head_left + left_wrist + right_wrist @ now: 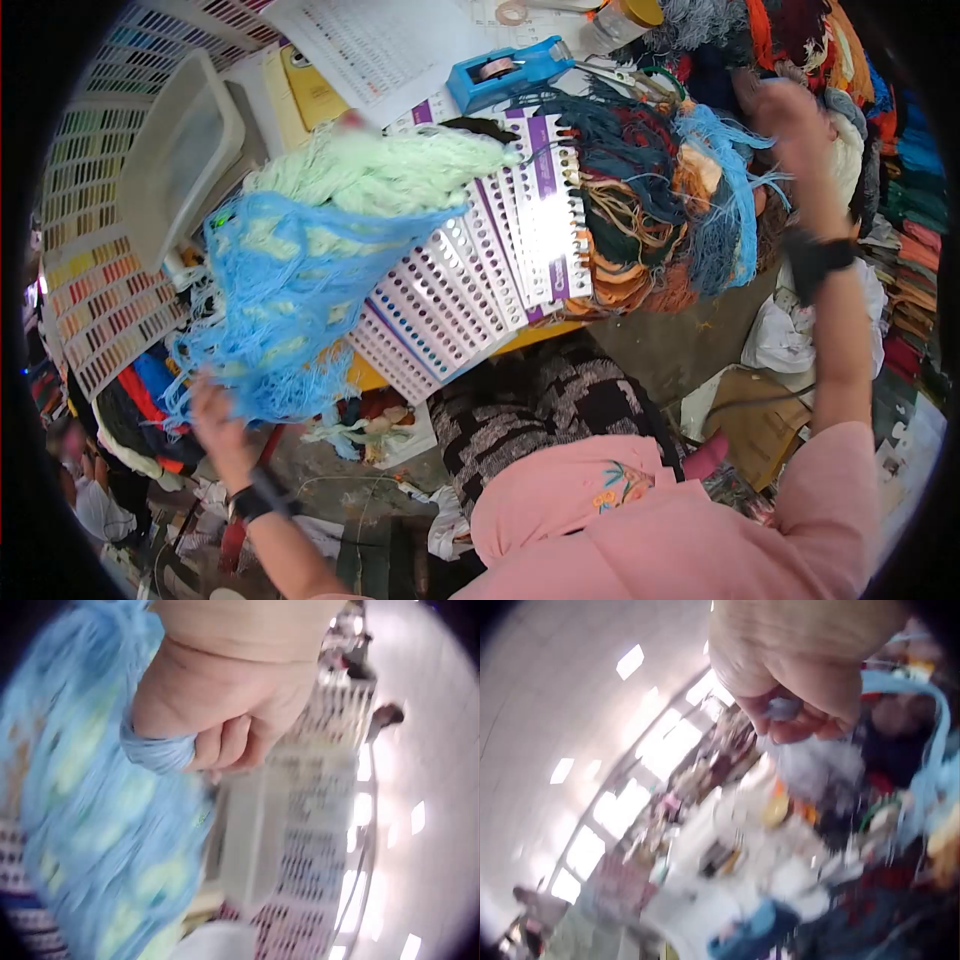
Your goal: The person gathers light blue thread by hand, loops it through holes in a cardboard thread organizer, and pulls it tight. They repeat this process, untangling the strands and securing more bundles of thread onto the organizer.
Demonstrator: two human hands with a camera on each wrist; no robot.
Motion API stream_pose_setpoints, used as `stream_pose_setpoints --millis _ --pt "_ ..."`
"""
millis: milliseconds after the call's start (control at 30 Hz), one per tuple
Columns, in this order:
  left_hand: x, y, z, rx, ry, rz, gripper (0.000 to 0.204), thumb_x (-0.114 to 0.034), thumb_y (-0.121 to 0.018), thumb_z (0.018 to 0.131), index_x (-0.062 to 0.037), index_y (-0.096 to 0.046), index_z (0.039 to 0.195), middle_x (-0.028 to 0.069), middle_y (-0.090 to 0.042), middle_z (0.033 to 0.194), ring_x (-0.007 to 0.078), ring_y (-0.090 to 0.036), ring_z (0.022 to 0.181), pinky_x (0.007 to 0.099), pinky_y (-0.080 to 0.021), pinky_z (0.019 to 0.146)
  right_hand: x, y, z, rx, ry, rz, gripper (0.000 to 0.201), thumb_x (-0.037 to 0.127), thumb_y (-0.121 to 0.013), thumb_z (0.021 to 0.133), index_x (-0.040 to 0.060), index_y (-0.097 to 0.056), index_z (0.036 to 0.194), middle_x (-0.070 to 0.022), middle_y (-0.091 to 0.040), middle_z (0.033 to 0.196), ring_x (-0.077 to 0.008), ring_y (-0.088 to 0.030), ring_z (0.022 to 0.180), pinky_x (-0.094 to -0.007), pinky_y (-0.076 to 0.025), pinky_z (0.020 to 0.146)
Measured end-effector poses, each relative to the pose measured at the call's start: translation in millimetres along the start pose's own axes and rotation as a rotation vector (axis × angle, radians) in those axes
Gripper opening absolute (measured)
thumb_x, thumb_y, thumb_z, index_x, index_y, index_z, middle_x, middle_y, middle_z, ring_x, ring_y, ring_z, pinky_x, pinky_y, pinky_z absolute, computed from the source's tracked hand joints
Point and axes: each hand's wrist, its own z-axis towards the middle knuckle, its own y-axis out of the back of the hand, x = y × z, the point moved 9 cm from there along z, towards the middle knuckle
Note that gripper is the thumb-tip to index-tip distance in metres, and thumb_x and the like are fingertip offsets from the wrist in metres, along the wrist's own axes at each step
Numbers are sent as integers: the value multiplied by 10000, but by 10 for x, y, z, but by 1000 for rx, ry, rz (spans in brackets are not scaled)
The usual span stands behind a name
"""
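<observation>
Light blue yarn (290,265) lies over pale green yarn (390,165) at the left of the table. At its lower left edge is my left hand (222,425); the left wrist view shows this hand (221,705) with fingers curled round a bundle of the blue yarn (161,752). My right hand (795,130) is raised over the yarn heap at the right, beside light blue strands (735,190). In the right wrist view its curled fingers (817,724) grip a bit of light blue yarn (782,709), and a blue strand (904,682) shows beside the hand.
Fanned colour cards (470,270) lie mid-table. Behind them are a blue tape dispenser (510,72), printed sheets (370,45) and a yellow-lidded jar (625,22). A white tray (225,100) stands at left, and dark and orange yarn (625,190) is heaped at right.
</observation>
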Motion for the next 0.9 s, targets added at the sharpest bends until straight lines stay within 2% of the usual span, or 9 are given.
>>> stream_pose_setpoints --millis 33,67,167,300,367,500,600,767,900 --pt "382 -809 -2 57 101 -90 275 -3 -447 762 -38 -480 1032 -37 -419 596 48 -344 449 165 -311 413 -580 -589 -118 51 -398 482 128 99 -534 737 31 -561 842 -21 -524 799 -116 -489 694 -250 -396 669" --pt "787 -1420 -26 39 246 -108 279 -39 -493 756 -29 -490 1035 -53 -373 579 34 -262 393 175 -240 377 -357 -1266 -280 163 -566 495 126 118 -592 695 31 -572 784 6 -514 719 -97 -470 650 -229 -389 634" --pt "1390 -2783 60 254 200 166 244 -160 -518 786 2 -516 969 43 -550 728 39 -328 411 165 -236 385 -119 -2453 -482 289 -458 541 106 86 -609 646 14 -619 723 -41 -587 673 -108 -515 617 -239 -406 588" --pt "1849 -3669 159 309 132 434 248 -178 -521 782 49 -535 881 96 -579 763 83 -495 453 172 -314 381 111 -2842 -522 27 -118 130 78 104 -582 617 51 -555 666 -78 -512 676 -239 -507 650 -336 -373 593" --pt "1950 -3868 238 339 78 560 215 -157 -559 757 52 -530 801 79 -569 685 72 -461 410 171 -314 365 190 -2901 -597 -4 4 -33 103 83 -574 592 67 -525 681 -59 -481 678 -243 -474 676 -345 -320 632" --pt "2032 -3850 146 436 95 723 118 -83 -547 740 33 -522 744 48 -532 585 63 -441 387 178 -316 359 73 -2739 -668 -1 -91 39 151 83 -582 568 58 -520 704 -71 -481 705 -256 -466 661 -347 -328 625" --pt "1950 -3762 53 398 47 742 96 -62 -529 748 34 -521 746 40 -514 581 62 -442 395 175 -322 370 217 -2838 -725 7 128 117 201 101 -592 572 47 -523 753 -81 -484 730 -259 -463 647 -350 -329 617" --pt "1918 -3806 122 359 179 352 122 -30 -496 771 76 -524 824 70 -534 650 56 -401 399 181 -304 357 462 -2983 -845 291 144 -71 418 207 -618 573 33 -511 938 -133 -432 945 -291 -424 746 -362 -344 678" --pt "1952 -3876 129 383 161 240 106 -32 -507 762 60 -532 808 60 -527 617 49 -405 401 169 -297 359 430 -2925 -798 238 182 86 375 161 -605 562 22 -527 902 -130 -472 898 -280 -467 736 -344 -373 653"
